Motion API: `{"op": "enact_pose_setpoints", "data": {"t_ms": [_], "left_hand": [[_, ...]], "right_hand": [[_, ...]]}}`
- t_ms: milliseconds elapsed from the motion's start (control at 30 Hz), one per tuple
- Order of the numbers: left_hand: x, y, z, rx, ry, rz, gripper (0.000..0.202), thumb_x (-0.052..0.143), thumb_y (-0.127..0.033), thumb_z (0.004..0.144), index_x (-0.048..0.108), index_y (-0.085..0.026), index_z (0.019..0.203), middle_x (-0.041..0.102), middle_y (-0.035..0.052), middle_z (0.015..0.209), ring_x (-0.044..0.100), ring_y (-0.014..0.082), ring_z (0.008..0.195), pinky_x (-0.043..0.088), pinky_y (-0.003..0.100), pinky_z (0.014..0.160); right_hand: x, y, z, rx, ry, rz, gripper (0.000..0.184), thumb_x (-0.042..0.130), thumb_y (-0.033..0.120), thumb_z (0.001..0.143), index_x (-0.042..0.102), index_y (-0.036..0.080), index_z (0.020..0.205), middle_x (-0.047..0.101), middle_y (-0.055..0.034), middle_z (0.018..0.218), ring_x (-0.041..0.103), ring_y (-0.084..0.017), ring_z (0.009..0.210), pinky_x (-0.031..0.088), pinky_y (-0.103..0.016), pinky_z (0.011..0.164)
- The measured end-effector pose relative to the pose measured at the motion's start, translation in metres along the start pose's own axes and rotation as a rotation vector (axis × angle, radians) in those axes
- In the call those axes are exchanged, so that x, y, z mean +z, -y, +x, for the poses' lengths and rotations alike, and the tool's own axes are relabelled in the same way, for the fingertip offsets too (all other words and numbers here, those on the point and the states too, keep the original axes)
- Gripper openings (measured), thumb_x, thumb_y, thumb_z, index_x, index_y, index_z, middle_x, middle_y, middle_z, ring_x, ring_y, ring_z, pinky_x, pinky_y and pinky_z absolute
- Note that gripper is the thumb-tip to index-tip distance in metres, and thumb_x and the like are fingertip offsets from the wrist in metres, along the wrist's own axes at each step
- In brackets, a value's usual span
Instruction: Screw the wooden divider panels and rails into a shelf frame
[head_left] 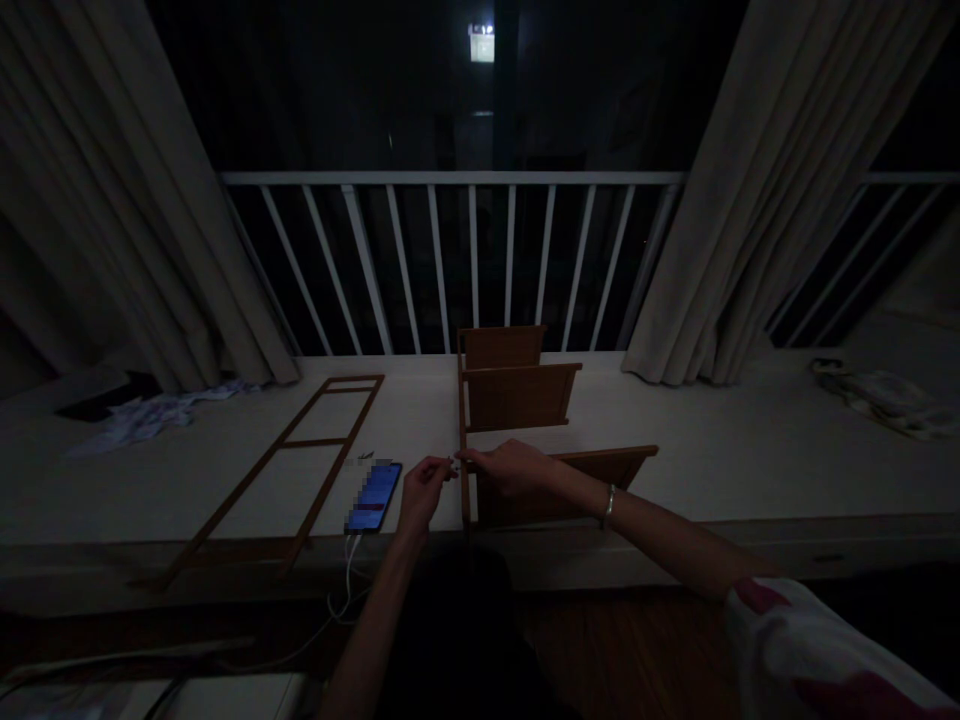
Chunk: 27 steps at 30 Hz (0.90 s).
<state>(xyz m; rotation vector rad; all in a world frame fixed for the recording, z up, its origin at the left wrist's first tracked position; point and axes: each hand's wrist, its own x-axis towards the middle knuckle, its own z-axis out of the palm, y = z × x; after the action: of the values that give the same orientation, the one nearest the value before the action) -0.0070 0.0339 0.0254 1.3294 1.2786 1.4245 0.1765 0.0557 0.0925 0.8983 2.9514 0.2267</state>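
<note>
A brown wooden shelf unit (520, 397) stands on the pale window ledge, its panels sticking out to the right of a narrow side rail. My left hand (422, 493) is just left of that rail, fingers pinched together at a tiny object too dark and small to name. From the right, my right hand (514, 466) reaches over the nearest panel (577, 490), its fingertips closed at the rail close to the left fingers. What the right fingers grip is not clear. Left of my hands lies a separate ladder-like wooden frame (313, 441).
A lit phone (375, 497) with a white cable (347, 580) lies beside my left hand. Small dark bits (366, 456) lie just beyond it. White railings (472, 265) and grey curtains (705, 250) stand behind the ledge (697, 450). Cloth items (150, 415) lie at the far left.
</note>
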Motion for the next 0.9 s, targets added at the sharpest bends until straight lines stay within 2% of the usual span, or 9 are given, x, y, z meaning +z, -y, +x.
{"op": "enact_pose_setpoints", "data": {"t_ms": [267,467,667,900], "left_hand": [[-0.001,-0.001,0.002,0.132,0.023,0.096,0.021,0.05,-0.036,0.071,0.057,-0.016,0.074,0.06,0.0014,0.064,0.054,0.0122,0.064,0.039,0.023,0.061],[0.005,-0.015,-0.004,0.229,-0.045,0.263,0.019,0.046,-0.03,0.073,0.054,-0.018,0.086,0.06,0.0016,0.07,0.056,0.0137,0.068,0.04,0.025,0.065],[0.009,-0.03,-0.016,0.242,-0.147,0.4,0.03,0.045,-0.026,0.073,0.044,-0.02,0.103,0.061,0.001,0.07,0.057,0.0156,0.07,0.039,0.027,0.068],[0.009,-0.031,-0.019,0.308,-0.128,0.647,0.038,0.042,-0.025,0.076,0.04,-0.021,0.114,0.061,0.0046,0.078,0.056,0.0172,0.073,0.038,0.028,0.069]], "right_hand": [[-0.001,0.0,0.0,-0.01,0.001,-0.016,0.071,0.05,0.022,0.069,0.011,0.021,0.128,0.06,-0.01,0.096,0.058,-0.02,0.075,0.035,-0.025,0.059],[-0.003,0.0,-0.001,-0.005,0.019,-0.006,0.071,0.049,0.02,0.068,0.012,0.021,0.128,0.059,-0.0108,0.098,0.058,-0.021,0.075,0.036,-0.025,0.06],[0.0,-0.001,0.0,-0.012,-0.007,-0.014,0.07,0.049,0.022,0.069,0.011,0.021,0.129,0.059,-0.0108,0.1,0.058,-0.023,0.075,0.036,-0.027,0.059],[-0.002,0.0,-0.003,-0.01,-0.008,-0.003,0.066,0.048,0.021,0.071,0.014,0.019,0.128,0.059,-0.0118,0.098,0.058,-0.022,0.076,0.037,-0.026,0.061]]}}
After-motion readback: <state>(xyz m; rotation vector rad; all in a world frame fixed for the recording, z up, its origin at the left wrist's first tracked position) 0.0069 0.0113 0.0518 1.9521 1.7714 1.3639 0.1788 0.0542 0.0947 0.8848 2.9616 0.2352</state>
